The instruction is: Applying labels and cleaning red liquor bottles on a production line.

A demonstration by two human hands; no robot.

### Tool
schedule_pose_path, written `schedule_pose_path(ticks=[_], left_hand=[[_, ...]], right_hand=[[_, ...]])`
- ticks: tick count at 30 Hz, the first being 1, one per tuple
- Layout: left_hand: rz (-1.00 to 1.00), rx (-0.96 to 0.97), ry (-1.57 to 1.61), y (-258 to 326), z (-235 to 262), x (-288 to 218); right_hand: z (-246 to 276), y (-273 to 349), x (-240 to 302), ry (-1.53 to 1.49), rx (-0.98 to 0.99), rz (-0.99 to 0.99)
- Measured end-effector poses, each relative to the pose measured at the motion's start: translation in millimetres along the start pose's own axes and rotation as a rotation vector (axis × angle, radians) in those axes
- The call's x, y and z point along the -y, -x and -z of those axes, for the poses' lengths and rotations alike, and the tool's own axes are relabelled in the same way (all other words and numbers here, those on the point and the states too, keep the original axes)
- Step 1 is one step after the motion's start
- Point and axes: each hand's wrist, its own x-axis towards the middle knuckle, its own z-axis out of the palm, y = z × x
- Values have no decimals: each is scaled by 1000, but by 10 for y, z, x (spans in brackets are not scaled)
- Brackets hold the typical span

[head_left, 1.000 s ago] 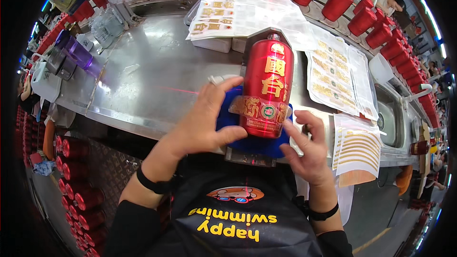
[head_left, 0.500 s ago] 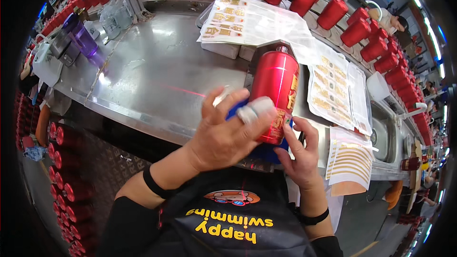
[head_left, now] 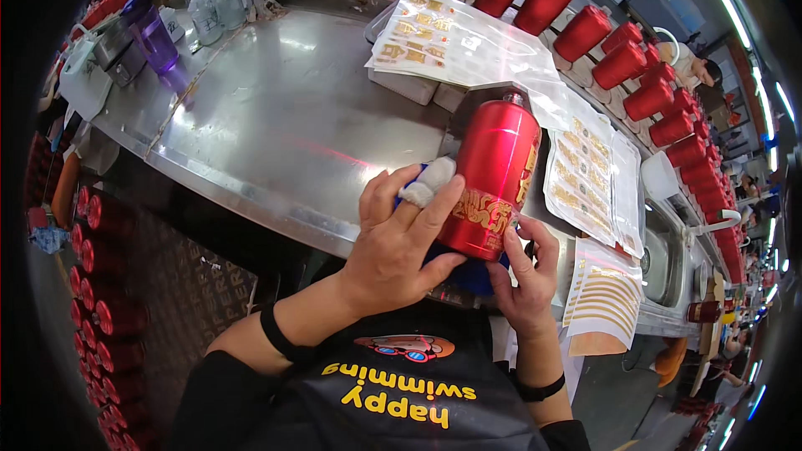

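A glossy red bottle (head_left: 494,154) lies tilted in a dark cradle with blue padding, its neck pointing away from me. Gold ornament (head_left: 481,210) wraps its lower end, and more gold marks its right side. My left hand (head_left: 397,234) is at the bottle's left side, fingers stretched and apart, index finger and thumb close against it. A pale wrapping or cloth (head_left: 430,182) covers one of its fingers. My right hand (head_left: 528,271) has its curled fingers at the bottle's lower right end, steadying it by the edge of the ornament.
Decal sheets (head_left: 418,29) lie on white boxes beyond the bottle. More gold-printed sheets (head_left: 585,175) and a curved-strip sheet (head_left: 603,288) lie to the right, before a sink (head_left: 664,263). Red bottles (head_left: 543,4) line the back. A purple bottle (head_left: 152,42) stands far left.
My left hand has shifted off the bottle's front to its left side, uncovering the gold ornament. My right hand stays at the lower right end.
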Motion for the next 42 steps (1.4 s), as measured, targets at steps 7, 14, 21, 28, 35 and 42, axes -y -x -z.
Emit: schedule_pose_path(ticks=[7, 14, 21, 28, 35, 42], left_hand=[[-37, -33, -6, -46, -77, 25], [-54, -52, -16, 18, -59, 62], [-33, -55, 134, -7, -32, 91], [-132, 75, 20, -99, -63, 130], [-115, 46, 32, -70, -68, 117], [-113, 42, -11, -14, -47, 114]], right_hand=[[-26, 18, -15, 5, -5, 4], [-48, 11, -22, -2, -22, 16], [-55, 23, -25, -27, -36, 13], [-54, 27, -18, -43, -29, -12], [-49, 26, -14, -50, -28, -20], [-49, 23, -13, -52, -38, -11]])
